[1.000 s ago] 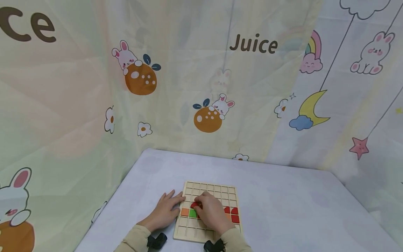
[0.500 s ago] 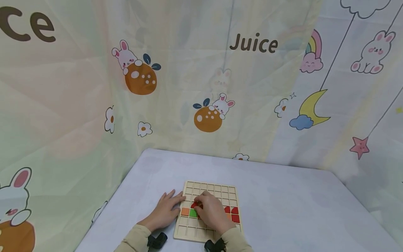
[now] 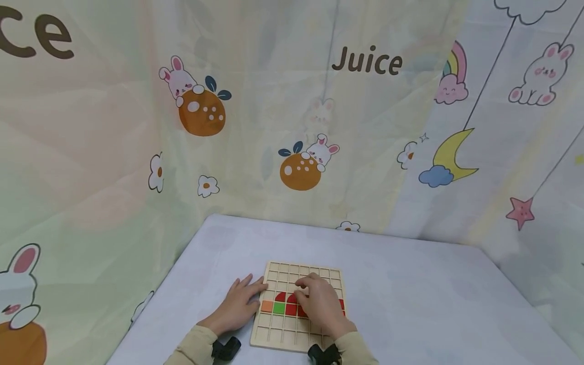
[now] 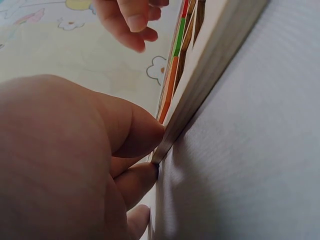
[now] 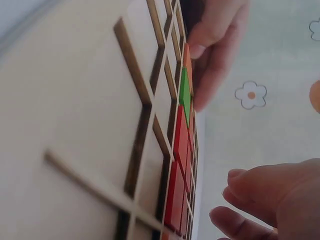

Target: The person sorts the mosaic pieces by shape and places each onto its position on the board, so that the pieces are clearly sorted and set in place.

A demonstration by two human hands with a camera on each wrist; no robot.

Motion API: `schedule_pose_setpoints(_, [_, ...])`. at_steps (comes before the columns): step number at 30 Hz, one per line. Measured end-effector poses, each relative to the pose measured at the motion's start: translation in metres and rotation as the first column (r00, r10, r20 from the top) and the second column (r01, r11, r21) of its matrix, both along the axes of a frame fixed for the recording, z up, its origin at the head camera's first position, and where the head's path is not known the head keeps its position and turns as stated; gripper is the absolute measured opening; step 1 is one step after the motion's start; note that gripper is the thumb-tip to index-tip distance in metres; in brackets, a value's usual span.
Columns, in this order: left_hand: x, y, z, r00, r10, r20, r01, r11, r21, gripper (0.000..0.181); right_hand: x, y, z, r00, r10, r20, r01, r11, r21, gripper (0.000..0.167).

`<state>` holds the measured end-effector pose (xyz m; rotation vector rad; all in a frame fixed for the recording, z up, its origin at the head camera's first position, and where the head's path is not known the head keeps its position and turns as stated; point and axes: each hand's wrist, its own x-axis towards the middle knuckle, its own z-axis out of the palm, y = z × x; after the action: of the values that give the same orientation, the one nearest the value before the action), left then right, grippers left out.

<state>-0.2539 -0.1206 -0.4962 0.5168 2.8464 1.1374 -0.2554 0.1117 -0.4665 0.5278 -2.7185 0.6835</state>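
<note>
A wooden grid board (image 3: pixel 269 335) lies on the table in the head view. An orange square tile (image 3: pixel 266 306), a green square tile (image 3: pixel 279 307) and a red square tile (image 3: pixel 290 309) fill one row of it. Just above them sit a red rounded tile (image 3: pixel 280 296) and another like it, partly behind a finger. My left hand (image 3: pixel 234 308) rests against the board's left edge with fingers spread. Over the board's right half hovers my right hand (image 3: pixel 321 304), thumb and fingertips apart; in the right wrist view nothing shows between those fingers (image 5: pixel 250 192). It hides several tiles.
The white-covered table (image 3: pixel 420 304) extends to the right of the board. Behind it hangs a printed cloth backdrop (image 3: pixel 255 126). Each wrist bears a black device, such as the left one (image 3: pixel 226 350).
My right hand has come off the red rounded tile and moved right and slightly up, uncovering red tiles in the middle. The left hand keeps its place at the board's edge.
</note>
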Motion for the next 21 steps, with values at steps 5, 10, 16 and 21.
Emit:
schedule_pose_setpoints(5, [0.000,0.002,0.001,1.000,0.010,0.000,-0.010,1.000,0.004,0.041,0.000,0.017,0.001,0.999,-0.035,-0.013,0.035,0.999,-0.020,0.016])
schedule_pose_setpoints(10, [-0.002,0.005,-0.001,1.000,0.012,0.011,-0.012,1.000,-0.010,0.042,0.000,0.038,0.000,0.993,-0.118,0.000,0.118,0.993,-0.030,0.018])
schedule_pose_setpoints(16, [-0.004,0.004,-0.003,0.999,0.021,0.031,-0.020,1.000,-0.009,0.043,0.000,0.061,0.001,0.980,-0.201,-0.003,0.201,0.978,-0.065,0.018])
schedule_pose_setpoints(21, [-0.004,0.000,-0.005,0.997,0.043,0.057,-0.045,0.998,0.033,0.045,0.000,0.080,0.001,0.963,-0.270,0.020,0.271,0.959,-0.081,0.018])
